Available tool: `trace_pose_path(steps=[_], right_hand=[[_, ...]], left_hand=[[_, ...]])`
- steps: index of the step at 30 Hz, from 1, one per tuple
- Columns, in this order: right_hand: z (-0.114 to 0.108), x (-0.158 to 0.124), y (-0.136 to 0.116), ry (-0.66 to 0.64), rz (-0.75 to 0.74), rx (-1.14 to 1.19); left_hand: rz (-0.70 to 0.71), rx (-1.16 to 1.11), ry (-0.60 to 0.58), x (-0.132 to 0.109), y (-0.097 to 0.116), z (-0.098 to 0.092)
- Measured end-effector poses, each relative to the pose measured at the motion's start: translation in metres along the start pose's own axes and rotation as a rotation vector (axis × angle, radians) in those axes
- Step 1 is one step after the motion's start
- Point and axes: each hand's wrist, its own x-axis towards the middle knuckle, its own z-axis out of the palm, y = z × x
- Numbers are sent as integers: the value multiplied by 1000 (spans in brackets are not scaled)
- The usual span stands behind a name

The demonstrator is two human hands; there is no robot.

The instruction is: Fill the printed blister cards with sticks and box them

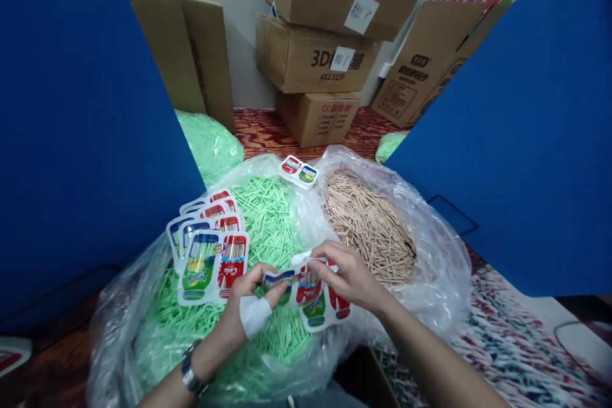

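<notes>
My left hand point(248, 306), with a white bandage on the thumb and a watch on the wrist, pinches the left end of a small printed packet point(306, 290). My right hand point(349, 274) grips the same packet's top right, with another packet point(322, 315) hanging just below. Both hands hover over a clear plastic bag point(119, 319) full of green sticks point(268, 217). A fanned stack of red, green and blue packets point(210, 255) lies on the green sticks to the left. A second bag holds tan sticks point(373, 229) on the right.
One packet point(299, 172) rests at the far edge between the two bags. Blue panels point(71, 140) stand at left and right point(516, 140). Cardboard boxes point(320, 57) are stacked at the back, with more bagged green sticks point(210, 140) behind the left panel.
</notes>
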Motion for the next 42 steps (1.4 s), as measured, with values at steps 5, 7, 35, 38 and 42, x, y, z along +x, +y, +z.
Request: trace_pose_path(steps=[5,7,35,38,42], right_hand=[[9,21,-6,-68,-173,-231],[18,29,-9,-62,-264,-359],[44,189,102,-414,-212,-888],[46,191,102,-418,-236,-902],[47,193,101,-424,-270,-898]], left_hand=[[-9,74,10,-2,4,-5],[2,78,-15,-1,11,-4],[-41,-43,-82,1,-2,0],[-24,-62,-86,3,-5,2],[-24,-63,-90,3,-8,5]])
